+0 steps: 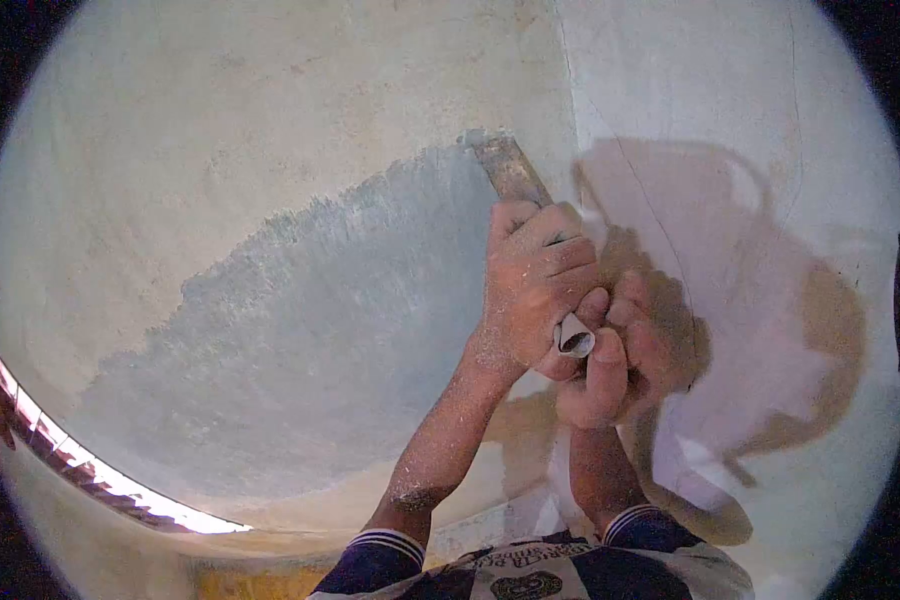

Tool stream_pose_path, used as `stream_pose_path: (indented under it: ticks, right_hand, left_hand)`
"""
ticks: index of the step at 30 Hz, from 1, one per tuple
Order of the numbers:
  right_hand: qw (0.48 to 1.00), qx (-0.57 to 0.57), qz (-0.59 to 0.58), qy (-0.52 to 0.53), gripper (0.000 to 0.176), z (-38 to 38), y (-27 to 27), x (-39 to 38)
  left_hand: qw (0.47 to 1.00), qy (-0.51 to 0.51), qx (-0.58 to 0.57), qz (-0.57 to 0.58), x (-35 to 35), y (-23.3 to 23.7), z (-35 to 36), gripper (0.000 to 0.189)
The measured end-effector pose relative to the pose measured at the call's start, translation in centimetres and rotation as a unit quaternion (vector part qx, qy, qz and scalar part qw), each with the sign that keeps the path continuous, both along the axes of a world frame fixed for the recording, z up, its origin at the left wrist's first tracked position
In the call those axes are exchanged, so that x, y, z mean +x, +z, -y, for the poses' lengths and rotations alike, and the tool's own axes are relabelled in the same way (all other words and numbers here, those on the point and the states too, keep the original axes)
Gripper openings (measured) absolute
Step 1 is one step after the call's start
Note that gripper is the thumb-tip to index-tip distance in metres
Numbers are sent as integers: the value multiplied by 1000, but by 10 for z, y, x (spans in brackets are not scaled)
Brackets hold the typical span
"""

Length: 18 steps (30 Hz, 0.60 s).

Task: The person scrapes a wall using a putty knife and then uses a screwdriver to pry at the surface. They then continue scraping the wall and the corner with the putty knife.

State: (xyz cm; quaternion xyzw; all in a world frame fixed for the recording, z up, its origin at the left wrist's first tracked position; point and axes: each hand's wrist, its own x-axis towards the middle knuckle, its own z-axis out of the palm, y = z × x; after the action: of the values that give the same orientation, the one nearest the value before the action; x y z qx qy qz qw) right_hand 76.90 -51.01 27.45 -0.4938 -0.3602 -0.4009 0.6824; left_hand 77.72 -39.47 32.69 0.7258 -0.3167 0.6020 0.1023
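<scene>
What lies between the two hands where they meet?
In the head view, the white handle end shows between the left hand and the right hand, both closed around it; the blade above rests against the wall.

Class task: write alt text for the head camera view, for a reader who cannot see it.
Both hands grip a flat-bladed scraper pressed to a pale wall, left hand above right hand. The blade tip meets the upper right edge of a large darker grey patch.
</scene>
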Motion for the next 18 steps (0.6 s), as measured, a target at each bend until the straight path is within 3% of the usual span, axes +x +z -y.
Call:
stream_pose_path:
  ticks: [5,8,13,18]
  right_hand:
    - [989,36,130,68,31,-13,-22,15]
    - [986,62,144,62,35,-21,8,6]
    - [973,24,200,116,39,-17,1,11]
    - [987,78,57,128,38,-17,47,-35]
  left_hand:
    - [998,8,-27,-54,-14,-22,-9,25]
    - [997,-55,-6,63,5,1,-15,24]
    - [999,-16,-30,-7,-17,-21,-15,23]
    - [995,-61,-35,67,-2,-6,-15,35]
